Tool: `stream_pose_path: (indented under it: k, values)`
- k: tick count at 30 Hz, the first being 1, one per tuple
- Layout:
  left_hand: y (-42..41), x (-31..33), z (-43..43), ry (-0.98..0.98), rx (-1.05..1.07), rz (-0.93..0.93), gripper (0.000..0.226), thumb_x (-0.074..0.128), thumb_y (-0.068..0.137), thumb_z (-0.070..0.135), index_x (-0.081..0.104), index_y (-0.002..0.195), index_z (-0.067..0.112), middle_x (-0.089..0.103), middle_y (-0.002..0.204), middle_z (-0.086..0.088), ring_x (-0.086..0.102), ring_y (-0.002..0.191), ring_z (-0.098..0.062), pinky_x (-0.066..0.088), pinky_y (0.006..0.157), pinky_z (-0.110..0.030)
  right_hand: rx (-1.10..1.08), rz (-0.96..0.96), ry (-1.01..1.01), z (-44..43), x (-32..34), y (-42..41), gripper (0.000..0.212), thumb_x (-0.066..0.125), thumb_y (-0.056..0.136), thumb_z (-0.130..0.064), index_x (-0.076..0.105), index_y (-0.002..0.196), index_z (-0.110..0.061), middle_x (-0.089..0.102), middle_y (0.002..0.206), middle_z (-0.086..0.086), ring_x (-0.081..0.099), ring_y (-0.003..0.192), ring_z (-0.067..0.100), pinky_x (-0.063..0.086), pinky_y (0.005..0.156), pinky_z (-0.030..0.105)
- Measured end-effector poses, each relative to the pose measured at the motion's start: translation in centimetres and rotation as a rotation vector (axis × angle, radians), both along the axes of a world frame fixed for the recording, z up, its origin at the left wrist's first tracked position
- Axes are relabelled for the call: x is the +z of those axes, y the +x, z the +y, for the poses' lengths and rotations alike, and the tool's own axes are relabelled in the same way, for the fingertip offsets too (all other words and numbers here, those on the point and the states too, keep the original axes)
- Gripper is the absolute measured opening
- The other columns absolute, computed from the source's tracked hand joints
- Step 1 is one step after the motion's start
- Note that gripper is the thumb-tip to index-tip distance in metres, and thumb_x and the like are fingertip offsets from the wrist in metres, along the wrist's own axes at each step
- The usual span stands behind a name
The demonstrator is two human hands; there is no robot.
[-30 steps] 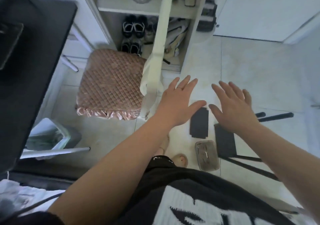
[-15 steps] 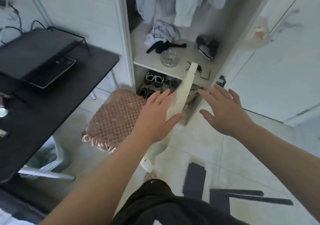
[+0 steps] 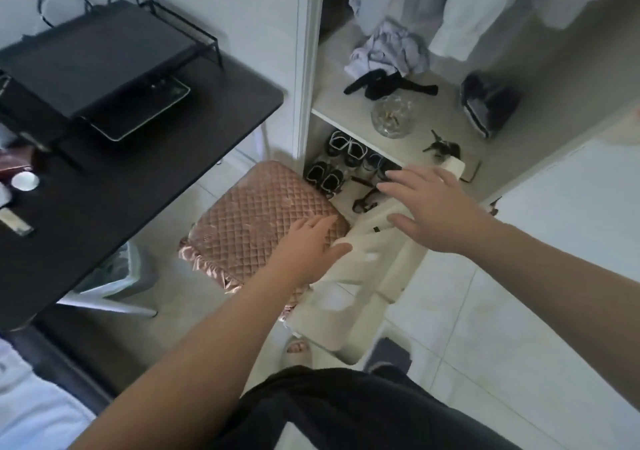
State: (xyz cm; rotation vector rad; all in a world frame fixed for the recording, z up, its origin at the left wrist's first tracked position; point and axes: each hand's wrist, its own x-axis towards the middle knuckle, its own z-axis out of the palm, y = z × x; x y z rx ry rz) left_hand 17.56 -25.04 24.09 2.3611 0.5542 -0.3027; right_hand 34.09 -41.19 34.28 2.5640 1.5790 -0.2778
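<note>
Both hands were stretched forward with bare forearms reaching out from the bottom of the view. Left hand [image 3: 308, 247] lay palm down above the near corner of the pink quilted stool [image 3: 256, 214], its fingers straight and close together, pointing right. The thumb was extended and touched the left edge of the cream panel [image 3: 360, 276]. Right hand [image 3: 438, 212] was higher and further out, palm down, with the fingers spread and pointing left and the thumb splayed low across the panel's upper part. Whether its palm pressed the panel or only hovered on it could not be told. Neither hand curled round anything.

The cream panel leaned at a slant, its top end against the edge of the wardrobe shelf [image 3: 346, 106] and its foot on the tiled floor just beside the stool. Its broad face was turned up toward the camera. Shoes [image 3: 346, 148] sat in the compartment under the shelf, behind the panel.

Half a second earlier the panel had shown only its narrow edge. The left thumb had been set against it then, while the right hand stayed apart at its right side, touching nothing. By now the right hand had crossed over onto the panel, and the left hand had dropped lower along its edge. A full second earlier the view had pointed down at the tiles, and both hands had been spread in the air clear of the panel.
</note>
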Motion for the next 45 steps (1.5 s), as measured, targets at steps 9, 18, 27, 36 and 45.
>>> stream_pose_path:
  k: [9, 18, 27, 36, 45]
  values:
    - [1.3, -5.3, 0.3, -0.22, 0.183, 0.161, 0.067, 0.049, 0.096, 0.061, 0.037, 0.15, 0.022, 0.047, 0.15, -0.008, 0.044, 0.135, -0.03, 0.039, 0.106, -0.044, 0.144, 0.056, -0.471, 6.1, -4.5, 4.0, 0.054, 0.044, 0.102, -0.05, 0.037, 0.152, -0.032, 0.036, 0.159, -0.004, 0.032, 0.145, 0.023, 0.024, 0.116, 0.048]
    - [4.6, -12.1, -0.1, -0.358, 0.44, 0.355, 0.071, 0.046, 0.099, 0.059, 0.035, 0.153, 0.015, 0.043, 0.154, -0.008, 0.043, 0.139, -0.029, 0.037, 0.108, -0.041, 0.475, 0.014, -0.772, 13.6, -12.8, 8.0, 0.045, 0.04, 0.104, -0.037, 0.042, 0.147, -0.025, 0.049, 0.147, 0.004, 0.046, 0.134, 0.029, 0.031, 0.109, 0.049]
    - [8.2, -14.5, -2.1, -0.57, 0.802, 0.637, 0.066, 0.045, 0.102, 0.051, 0.036, 0.151, 0.007, 0.043, 0.153, -0.012, 0.053, 0.127, -0.031, 0.044, 0.105, -0.04, 0.466, 0.339, -0.889, 14.6, -21.4, 11.3, 0.058, 0.045, 0.103, -0.037, 0.035, 0.156, -0.014, 0.036, 0.161, 0.01, 0.038, 0.144, 0.032, 0.035, 0.113, 0.042]
    - [8.7, -15.3, -5.7, -1.24, 1.528, 0.509, 0.024, 0.045, 0.101, 0.019, 0.056, 0.117, 0.005, 0.069, 0.106, -0.015, 0.069, 0.088, -0.028, 0.062, 0.074, -0.043, -0.385, 0.852, -0.998, 13.7, -22.7, 9.8, 0.042, 0.052, 0.105, -0.024, 0.04, 0.141, -0.006, 0.057, 0.095, 0.017, 0.061, 0.078, 0.028, 0.052, 0.061, 0.039]
    - [8.8, -15.2, -6.7, -1.227, 1.692, 0.464, 0.041, 0.045, 0.097, 0.029, 0.05, 0.134, 0.011, 0.065, 0.118, -0.014, 0.066, 0.102, -0.028, 0.056, 0.092, -0.043, -0.632, 0.97, -1.183, 12.4, -23.3, 9.6, 0.023, 0.041, 0.106, -0.022, 0.053, 0.114, -0.005, 0.075, 0.07, 0.012, 0.075, 0.061, 0.025, 0.06, 0.055, 0.038]
